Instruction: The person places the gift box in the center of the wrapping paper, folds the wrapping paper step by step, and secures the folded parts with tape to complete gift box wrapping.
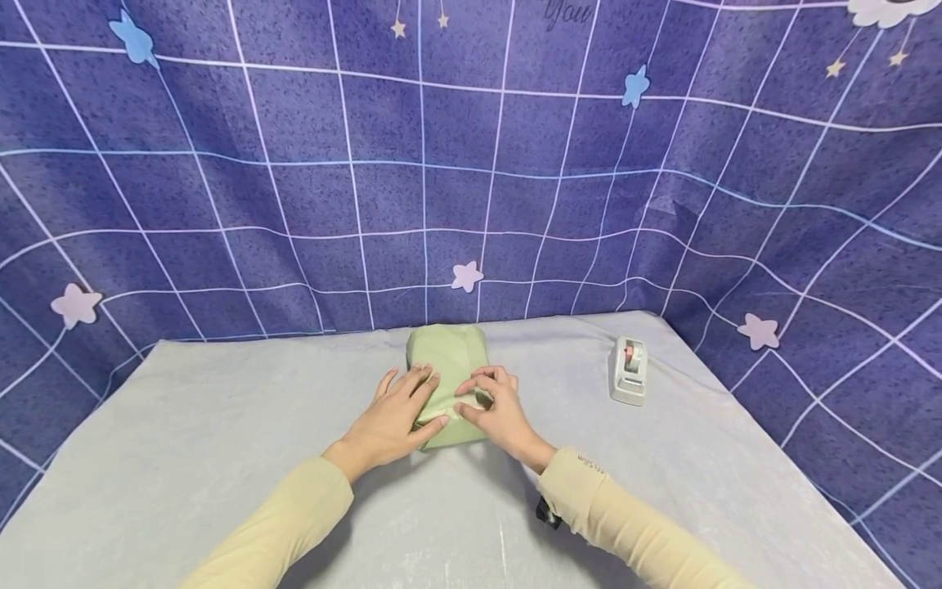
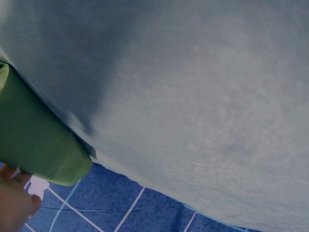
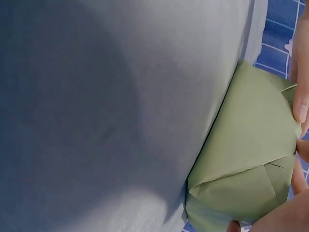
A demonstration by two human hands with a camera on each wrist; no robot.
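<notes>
A parcel in green wrapping paper (image 1: pixel 447 348) lies on the table before me, its folded surface upward. My left hand (image 1: pixel 393 417) rests on its left side, fingers spread and fairly straight, the thumb along the front part. Over its front right part, my right hand (image 1: pixel 504 413) has bent fingers, with thumb and index finger pinching at a raised fold of the paper. In the right wrist view, creases and a folded flap show on the parcel (image 3: pixel 251 130), with fingertips at its edge. The left wrist view catches one rounded end of the parcel (image 2: pixel 43 140).
A white tape dispenser (image 1: pixel 629 372) with a reddish core stands to the right on the grey cloth-covered table (image 1: pixel 243 409). Behind the table hangs a blue curtain (image 1: pixel 383 196) with a grid and stars. A small black object (image 1: pixel 547 514) shows beneath the right sleeve.
</notes>
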